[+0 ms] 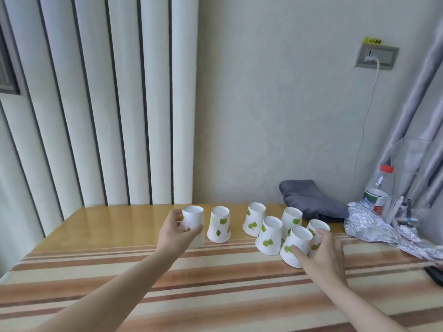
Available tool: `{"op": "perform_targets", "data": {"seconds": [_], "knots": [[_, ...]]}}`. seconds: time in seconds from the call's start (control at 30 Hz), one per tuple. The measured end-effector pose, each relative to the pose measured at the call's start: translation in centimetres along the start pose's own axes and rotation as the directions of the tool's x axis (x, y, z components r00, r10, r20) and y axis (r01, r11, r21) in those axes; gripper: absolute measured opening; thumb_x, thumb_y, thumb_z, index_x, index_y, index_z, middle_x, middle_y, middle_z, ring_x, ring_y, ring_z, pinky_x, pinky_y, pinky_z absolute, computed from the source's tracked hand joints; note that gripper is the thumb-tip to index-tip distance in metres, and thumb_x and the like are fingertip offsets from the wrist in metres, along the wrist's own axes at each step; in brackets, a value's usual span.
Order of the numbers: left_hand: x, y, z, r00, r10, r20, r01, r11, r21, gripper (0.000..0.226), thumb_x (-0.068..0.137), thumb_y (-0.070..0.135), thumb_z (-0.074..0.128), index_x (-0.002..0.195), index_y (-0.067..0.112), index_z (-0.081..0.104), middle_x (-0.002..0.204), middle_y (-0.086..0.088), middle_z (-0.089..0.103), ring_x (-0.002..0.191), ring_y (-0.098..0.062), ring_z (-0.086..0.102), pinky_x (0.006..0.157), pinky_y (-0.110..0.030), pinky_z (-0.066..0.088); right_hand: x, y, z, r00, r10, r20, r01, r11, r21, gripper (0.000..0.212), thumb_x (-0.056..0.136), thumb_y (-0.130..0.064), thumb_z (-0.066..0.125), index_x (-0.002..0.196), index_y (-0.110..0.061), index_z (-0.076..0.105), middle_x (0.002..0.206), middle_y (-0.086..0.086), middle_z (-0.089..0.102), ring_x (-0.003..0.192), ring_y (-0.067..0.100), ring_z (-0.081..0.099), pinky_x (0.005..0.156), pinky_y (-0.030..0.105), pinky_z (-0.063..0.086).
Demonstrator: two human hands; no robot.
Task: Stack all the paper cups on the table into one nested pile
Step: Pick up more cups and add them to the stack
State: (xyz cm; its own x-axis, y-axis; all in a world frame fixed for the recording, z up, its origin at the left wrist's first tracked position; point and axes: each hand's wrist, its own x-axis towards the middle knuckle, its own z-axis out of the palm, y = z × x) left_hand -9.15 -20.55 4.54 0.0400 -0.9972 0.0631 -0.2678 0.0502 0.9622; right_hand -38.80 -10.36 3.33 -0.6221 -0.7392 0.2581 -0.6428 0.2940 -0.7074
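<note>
Several white paper cups with green leaf prints stand upside down on the table (119, 226). My left hand (176, 232) is wrapped around the leftmost cup (193, 218). A second cup (219, 224) stands just right of it, untouched. My right hand (320, 252) grips the nearest cup (296, 243) of the right-hand cluster, which looks slightly tilted. Behind that hand stands another cup (316, 227), partly hidden. Other cups stand at the middle (269, 234), back left (255, 218) and back right (291, 219) of the cluster.
A striped cloth (215, 295) covers the near part of the table. A folded grey cloth (311, 200) lies at the back right, with crumpled foil (374, 226) and a red-capped plastic bottle (378, 190) beside it. A dark object (435, 273) sits at the right edge.
</note>
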Motion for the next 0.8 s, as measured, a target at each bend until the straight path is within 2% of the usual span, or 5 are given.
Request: {"op": "perform_targets", "data": {"seconds": [0.17,0.37,0.5,0.67,0.8], "knots": [[-5.0,4.5,-2.0,0.976,0.158,0.147,-0.140,0.982,-0.128,0.048,0.078,0.024,0.081,0.117,0.024,0.055,0.113,0.004,0.065,0.100,-0.010,0.064,0.073,-0.019,0.053,0.9,-0.8,1.2,0.986,0.119,0.115,-0.138,0.975,0.172,0.063,0.073,-0.026,0.081,0.123,-0.007,0.049,0.121,0.013,0.059,0.105,0.032,0.055,0.081,0.035,0.041],[-12.2,8.2,-5.7,0.939,0.243,0.244,-0.183,0.952,-0.244,0.051,0.075,0.027,0.081,0.119,0.024,0.057,0.117,0.004,0.068,0.111,-0.013,0.065,0.083,-0.027,0.059,-2.2,-2.1,-0.5,0.985,0.158,0.071,-0.173,0.939,0.297,0.057,0.077,-0.027,0.078,0.123,-0.005,0.052,0.119,0.017,0.062,0.090,0.026,0.049,0.081,0.037,0.041],[-17.2,9.3,-7.8,0.920,0.274,0.282,-0.210,0.948,-0.238,0.053,0.071,0.030,0.082,0.118,0.022,0.058,0.118,-0.002,0.070,0.114,-0.019,0.065,0.100,-0.040,0.054,-6.3,-3.6,-4.2,0.994,0.065,0.086,-0.091,0.934,0.346,0.053,0.075,-0.036,0.078,0.119,-0.015,0.055,0.113,0.007,0.064,0.098,0.029,0.058,0.080,0.037,0.045],[-22.9,9.3,-10.1,0.893,0.307,0.329,-0.235,0.941,-0.243,0.055,0.068,0.033,0.083,0.118,0.024,0.060,0.118,-0.001,0.071,0.114,-0.020,0.065,0.094,-0.044,0.056,-11.8,-7.2,-9.3,0.989,-0.088,0.120,0.021,0.880,0.474,0.039,0.076,-0.040,0.075,0.110,-0.025,0.062,0.109,-0.001,0.068,0.100,0.022,0.064,0.084,0.039,0.051],[-26.0,8.6,-11.3,0.875,0.316,0.367,-0.267,0.947,-0.178,0.052,0.069,0.032,0.083,0.115,0.023,0.060,0.114,0.002,0.070,0.112,-0.019,0.066,0.094,-0.038,0.057,-16.1,-10.0,-13.0,0.967,-0.203,0.151,0.089,0.831,0.550,0.037,0.073,-0.050,0.072,0.105,-0.032,0.064,0.108,-0.008,0.068,0.100,0.018,0.066,0.087,0.042,0.054]]}}
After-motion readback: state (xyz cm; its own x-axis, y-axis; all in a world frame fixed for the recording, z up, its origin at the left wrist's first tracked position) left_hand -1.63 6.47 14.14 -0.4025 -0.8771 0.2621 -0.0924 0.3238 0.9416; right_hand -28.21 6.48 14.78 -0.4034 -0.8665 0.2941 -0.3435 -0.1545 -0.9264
